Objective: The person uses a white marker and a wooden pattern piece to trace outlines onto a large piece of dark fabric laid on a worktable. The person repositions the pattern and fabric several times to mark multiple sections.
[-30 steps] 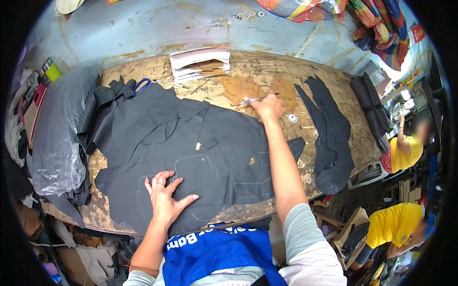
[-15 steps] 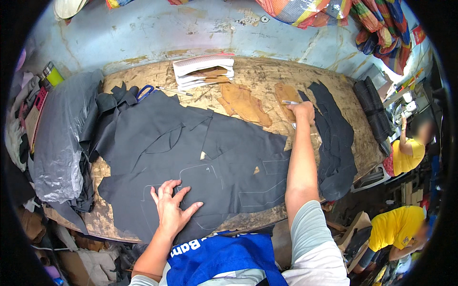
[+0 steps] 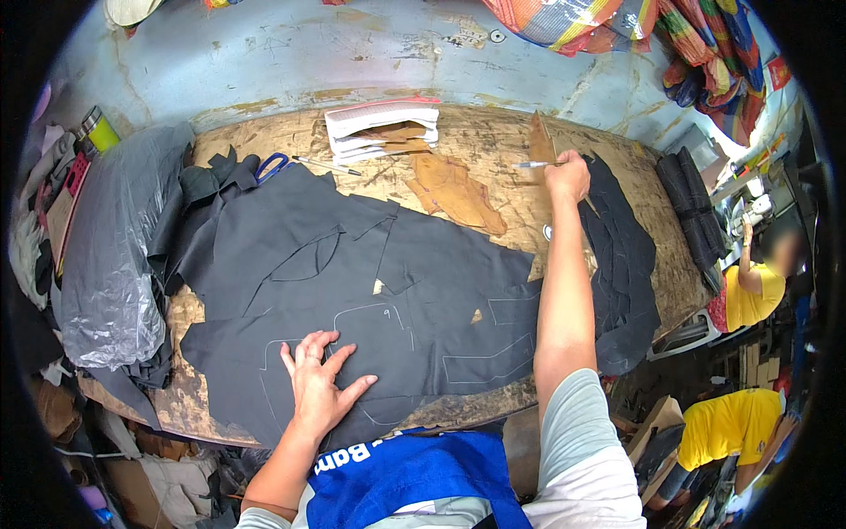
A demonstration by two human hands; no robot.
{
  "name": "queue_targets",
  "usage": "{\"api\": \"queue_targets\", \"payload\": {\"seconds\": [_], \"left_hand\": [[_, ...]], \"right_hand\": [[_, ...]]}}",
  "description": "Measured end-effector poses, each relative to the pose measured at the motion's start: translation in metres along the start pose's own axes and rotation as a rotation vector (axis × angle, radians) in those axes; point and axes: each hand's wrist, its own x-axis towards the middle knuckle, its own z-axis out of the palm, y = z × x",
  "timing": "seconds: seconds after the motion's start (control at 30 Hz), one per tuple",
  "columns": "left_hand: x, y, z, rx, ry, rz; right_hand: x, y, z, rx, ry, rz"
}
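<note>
A large dark cloth (image 3: pixel 352 282) with chalk outlines lies spread over a worn wooden table (image 3: pixel 493 145). My left hand (image 3: pixel 319 388) rests flat on the cloth near the front edge, fingers spread. My right hand (image 3: pixel 567 175) reaches far across the table and grips a pen-like marker (image 3: pixel 531 165). It also touches a brown cardboard pattern piece (image 3: pixel 540 141) that stands tilted up by the dark cloth pieces (image 3: pixel 621 264) at the right.
Brown paper patterns (image 3: pixel 454 189) and a stack of white and brown sheets (image 3: pixel 379 130) lie at the back. Blue-handled scissors (image 3: pixel 271 166) sit back left beside a grey plastic-wrapped bundle (image 3: pixel 115 256). People in yellow shirts (image 3: pixel 749 295) sit at the right.
My right hand moved from the middle of the cloth to the far right back of the table and lifted the cardboard piece. My left hand stayed pressed on the cloth.
</note>
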Motion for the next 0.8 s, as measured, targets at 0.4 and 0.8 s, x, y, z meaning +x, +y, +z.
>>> {"api": "queue_targets", "payload": {"seconds": [0.4, 0.8], "left_hand": [[0.0, -0.001, -0.001, -0.006, -0.019, -0.001], [0.0, 0.001, -0.004, -0.005, -0.053, -0.009]], "right_hand": [[-0.083, -0.073, 0.027, 0.096, -0.113, -0.628], [-0.139, -0.189, 0.108, 0.177, -0.53, -0.73]]}}
